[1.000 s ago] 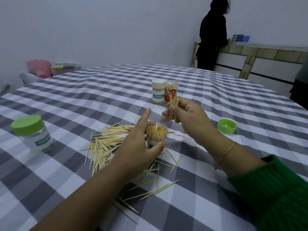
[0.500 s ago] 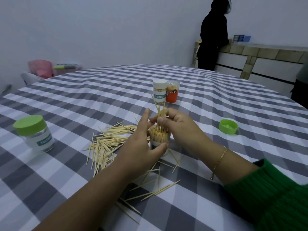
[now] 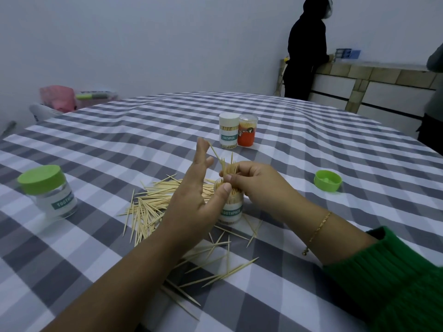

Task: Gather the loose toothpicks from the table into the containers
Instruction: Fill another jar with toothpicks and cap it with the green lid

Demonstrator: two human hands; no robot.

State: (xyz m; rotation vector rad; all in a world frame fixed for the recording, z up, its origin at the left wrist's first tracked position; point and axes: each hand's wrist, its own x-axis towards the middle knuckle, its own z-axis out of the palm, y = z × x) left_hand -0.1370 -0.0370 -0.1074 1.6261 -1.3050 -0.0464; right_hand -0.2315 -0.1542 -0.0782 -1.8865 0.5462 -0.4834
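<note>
An open clear container (image 3: 231, 212) labelled TOOTHPICK stands mid-table, packed with toothpicks. My right hand (image 3: 254, 182) pinches a small bundle of toothpicks (image 3: 227, 167) upright over its mouth. My left hand (image 3: 194, 195) stands beside the container with fingers straight up and the thumb tip against the rim; one toothpick leans against its fingers. Loose toothpicks (image 3: 153, 202) lie in a pile to the left of the container, and more of them (image 3: 215, 267) are scattered in front of it.
A capped green-lid container (image 3: 48, 190) stands at the left. A white-lid toothpick container (image 3: 228, 134) and an orange one (image 3: 247, 134) stand behind. A loose green lid (image 3: 328, 180) lies at the right. A person in black (image 3: 304, 51) stands at a counter beyond the checked tablecloth (image 3: 311, 144).
My right hand brought the bundle down from beside the far containers to the open container's mouth. My left hand let go of the container's side and straightened its fingers upward.
</note>
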